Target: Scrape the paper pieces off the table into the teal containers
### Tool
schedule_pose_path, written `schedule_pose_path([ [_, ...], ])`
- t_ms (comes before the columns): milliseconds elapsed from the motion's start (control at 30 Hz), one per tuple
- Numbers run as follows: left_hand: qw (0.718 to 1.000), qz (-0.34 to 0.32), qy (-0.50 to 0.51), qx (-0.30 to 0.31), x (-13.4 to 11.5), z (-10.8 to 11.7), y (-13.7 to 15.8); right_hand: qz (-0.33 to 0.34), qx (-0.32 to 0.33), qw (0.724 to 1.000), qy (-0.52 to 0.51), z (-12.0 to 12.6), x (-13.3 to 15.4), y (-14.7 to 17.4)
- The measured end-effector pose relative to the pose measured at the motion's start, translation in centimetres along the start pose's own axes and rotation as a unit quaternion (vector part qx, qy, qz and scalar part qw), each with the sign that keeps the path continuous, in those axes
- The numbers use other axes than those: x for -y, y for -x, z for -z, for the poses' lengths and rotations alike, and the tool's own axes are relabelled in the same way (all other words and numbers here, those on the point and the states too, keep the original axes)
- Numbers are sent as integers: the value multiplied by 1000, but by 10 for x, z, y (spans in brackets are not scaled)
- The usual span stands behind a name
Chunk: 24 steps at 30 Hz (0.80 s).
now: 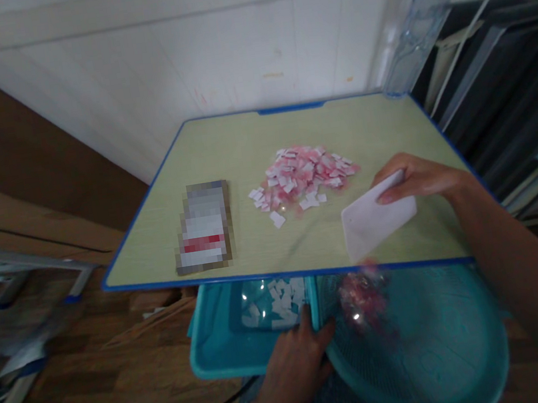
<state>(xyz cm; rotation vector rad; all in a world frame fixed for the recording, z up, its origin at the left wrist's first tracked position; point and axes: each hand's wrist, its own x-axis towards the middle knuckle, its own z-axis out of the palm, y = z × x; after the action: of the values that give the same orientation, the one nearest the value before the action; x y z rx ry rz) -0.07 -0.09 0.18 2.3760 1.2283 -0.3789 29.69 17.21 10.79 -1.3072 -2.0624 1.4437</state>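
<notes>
My right hand (405,180) is closed on a flat white plastic scraper (375,216), held over the front right of the board near its edge. Below the scraper, a blurred cluster of pinkish-red pieces (364,298) is in or over the round teal basket (497,356). My left hand (301,348) grips the rim where the basket meets the rectangular teal basin (223,366); some of its fingers are hidden. Small white pieces (284,300) lie in the basin's water. A heap of small pink-and-white pieces (302,173) sits mid-board.
The pale green tabletop (225,147) has a blue edge. On its left lies a phone-like object (205,228), its screen pixelated. A clear plastic bottle (411,39) stands at the back right corner. Dark panels (521,63) lean at the right; a white wall (227,59) is behind.
</notes>
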Motion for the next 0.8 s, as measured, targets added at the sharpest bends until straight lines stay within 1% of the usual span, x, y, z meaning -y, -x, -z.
schedule_pose_path([
  [200,1000,10,-6,12,-2,2,1,11,-2,1000,25,1,-2,1],
  [300,999,20,-5,27,-2,2,1,23,26,999,32,1,-1,1],
  [400,1000,17,0,23,-2,0,0,33,60,997,32,2,-2,2],
  [467,1000,10,3,15,-1,0,0,36,56,997,29,5,-3,3],
  [533,1000,3,6,11,0,0,0,28,20,999,10,8,-5,4],
  [667,1000,-3,9,17,0,1,0,-12,-78,996,-35,10,-7,6],
  [733,1000,-1,10,18,0,1,1,-16,-138,989,-53,8,-7,4],
  [800,1000,0,11,14,0,1,1,-8,-214,974,-78,4,-5,0],
])
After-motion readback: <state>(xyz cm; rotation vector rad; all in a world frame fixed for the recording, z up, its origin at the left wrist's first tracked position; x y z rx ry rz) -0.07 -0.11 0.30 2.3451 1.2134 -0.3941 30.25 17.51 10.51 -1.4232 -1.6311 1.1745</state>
